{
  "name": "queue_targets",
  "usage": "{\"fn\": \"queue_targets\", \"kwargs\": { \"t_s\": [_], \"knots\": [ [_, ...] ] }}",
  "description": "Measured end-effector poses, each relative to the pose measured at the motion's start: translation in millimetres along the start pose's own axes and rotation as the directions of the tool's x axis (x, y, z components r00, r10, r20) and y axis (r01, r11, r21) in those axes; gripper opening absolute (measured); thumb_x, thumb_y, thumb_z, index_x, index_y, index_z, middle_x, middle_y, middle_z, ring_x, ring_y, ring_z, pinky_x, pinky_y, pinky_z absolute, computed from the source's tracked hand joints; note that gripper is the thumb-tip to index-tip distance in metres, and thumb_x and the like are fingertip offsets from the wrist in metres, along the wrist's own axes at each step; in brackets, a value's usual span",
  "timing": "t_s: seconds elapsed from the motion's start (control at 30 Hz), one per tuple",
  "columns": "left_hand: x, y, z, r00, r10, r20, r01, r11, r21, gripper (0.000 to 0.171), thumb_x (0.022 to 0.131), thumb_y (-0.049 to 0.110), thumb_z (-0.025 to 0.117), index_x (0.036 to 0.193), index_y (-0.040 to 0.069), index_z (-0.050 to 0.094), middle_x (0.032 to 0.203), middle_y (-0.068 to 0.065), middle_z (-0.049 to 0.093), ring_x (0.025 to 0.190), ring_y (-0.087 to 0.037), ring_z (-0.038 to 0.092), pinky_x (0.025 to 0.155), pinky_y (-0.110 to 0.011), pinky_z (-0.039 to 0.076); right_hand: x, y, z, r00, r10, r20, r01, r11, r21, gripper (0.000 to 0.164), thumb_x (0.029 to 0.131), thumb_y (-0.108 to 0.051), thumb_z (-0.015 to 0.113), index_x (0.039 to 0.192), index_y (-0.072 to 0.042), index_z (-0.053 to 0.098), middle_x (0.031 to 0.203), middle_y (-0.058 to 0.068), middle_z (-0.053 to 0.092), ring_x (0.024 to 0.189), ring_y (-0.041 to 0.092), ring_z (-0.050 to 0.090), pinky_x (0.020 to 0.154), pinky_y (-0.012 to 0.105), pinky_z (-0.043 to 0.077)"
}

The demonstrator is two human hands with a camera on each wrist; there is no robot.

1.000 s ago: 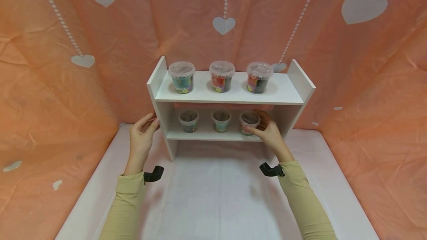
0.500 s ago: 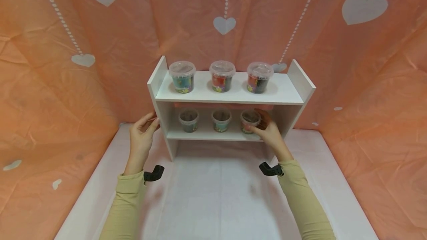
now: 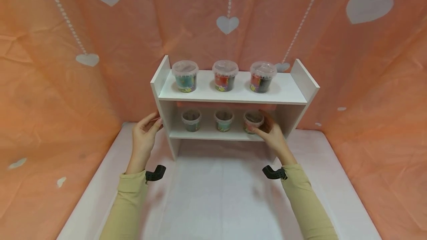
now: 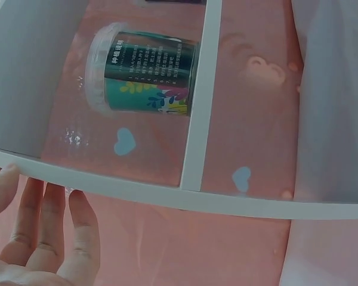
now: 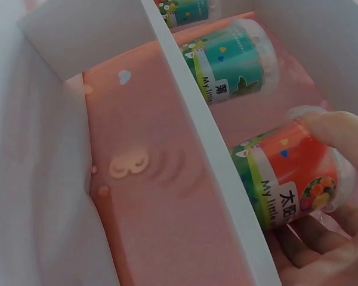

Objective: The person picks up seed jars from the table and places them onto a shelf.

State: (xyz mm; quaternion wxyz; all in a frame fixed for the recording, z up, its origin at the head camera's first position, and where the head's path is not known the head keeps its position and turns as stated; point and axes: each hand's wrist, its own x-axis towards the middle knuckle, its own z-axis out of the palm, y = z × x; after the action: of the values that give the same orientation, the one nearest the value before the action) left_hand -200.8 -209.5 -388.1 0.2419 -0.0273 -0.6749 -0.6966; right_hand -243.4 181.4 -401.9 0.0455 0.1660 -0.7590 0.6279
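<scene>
My right hand grips a lidded plastic tub with a red and green label on the lower shelf of a white shelf unit. In the right wrist view the thumb lies on the tub near its lid and the fingers reach round its far side, partly hidden. The tub stands upright at the right end of that shelf. My left hand is outside the left side panel, fingertips touching it. A teal-labelled tub stands inside at the left, and another teal tub in the middle.
On the top shelf stand three lidded tubs: one teal, one red and black and one purple and black. A white cloth covers the table. Behind hangs an orange curtain with white hearts.
The right hand and its tub have shifted slightly right along the lower shelf. The left hand stays at the side panel. The whole head view has drifted a little.
</scene>
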Motion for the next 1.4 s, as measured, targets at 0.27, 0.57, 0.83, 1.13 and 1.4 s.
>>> {"fn": "queue_targets", "kwargs": {
  "t_s": [0.27,0.57,0.83,1.13,1.4],
  "knots": [
    [1.8,0.8,1.1,1.0,0.003,0.002,-0.003,1.0,-0.006,0.033,0.09,-0.003,0.062,0.122,-0.012,0.058,0.103,0.004,0.066,0.093,-0.012,0.063,0.08,-0.022,0.055,7,15,-5,0.999,-0.026,-0.018,0.027,0.999,0.047,0.079,0.087,0.0,0.069,0.151,-0.007,0.024,0.145,0.018,0.036,0.126,0.028,0.042,0.094,0.017,0.042],
    [-3.3,-3.9,-2.9,1.0,-0.01,0.018,0.011,1.0,-0.023,0.034,0.091,-0.002,0.063,0.122,-0.013,0.058,0.103,0.005,0.065,0.091,-0.011,0.063,0.079,-0.02,0.054,-4,14,-9,0.998,-0.05,-0.041,0.052,0.998,0.03,0.071,0.087,0.002,0.067,0.148,-0.003,0.03,0.137,0.024,0.043,0.125,0.032,0.043,0.102,0.027,0.04],
    [-9.7,-3.7,-4.8,1.0,-0.026,0.006,0.026,1.0,-0.012,0.032,0.091,-0.001,0.062,0.121,-0.01,0.06,0.107,0.003,0.065,0.091,-0.011,0.063,0.08,-0.022,0.055,-13,13,-13,0.998,-0.047,-0.039,0.051,0.995,0.088,0.066,0.088,0.002,0.066,0.145,0.0,0.033,0.141,0.023,0.04,0.128,0.03,0.04,0.109,0.036,0.034],
    [-20.4,-11.3,-7.8,0.998,-0.053,0.026,0.054,0.998,-0.032,0.03,0.092,-0.002,0.061,0.122,-0.008,0.061,0.107,0.0,0.067,0.092,-0.015,0.065,0.082,-0.023,0.054,-26,15,-18,0.993,-0.091,-0.077,0.102,0.981,0.164,0.061,0.088,0.006,0.064,0.143,0.004,0.036,0.139,0.027,0.041,0.125,0.027,0.044,0.104,0.026,0.039],
    [-28.1,-15.2,-13.9,0.997,-0.052,0.055,0.054,0.998,-0.025,0.031,0.092,-0.001,0.061,0.122,-0.011,0.059,0.109,-0.001,0.068,0.1,-0.018,0.065,0.083,-0.025,0.054,-45,17,-23,0.989,-0.12,-0.087,0.137,0.964,0.228,0.057,0.091,0.005,0.06,0.142,0.006,0.035,0.141,0.029,0.038,0.128,0.033,0.041,0.1,0.024,0.043]
  ]
}}
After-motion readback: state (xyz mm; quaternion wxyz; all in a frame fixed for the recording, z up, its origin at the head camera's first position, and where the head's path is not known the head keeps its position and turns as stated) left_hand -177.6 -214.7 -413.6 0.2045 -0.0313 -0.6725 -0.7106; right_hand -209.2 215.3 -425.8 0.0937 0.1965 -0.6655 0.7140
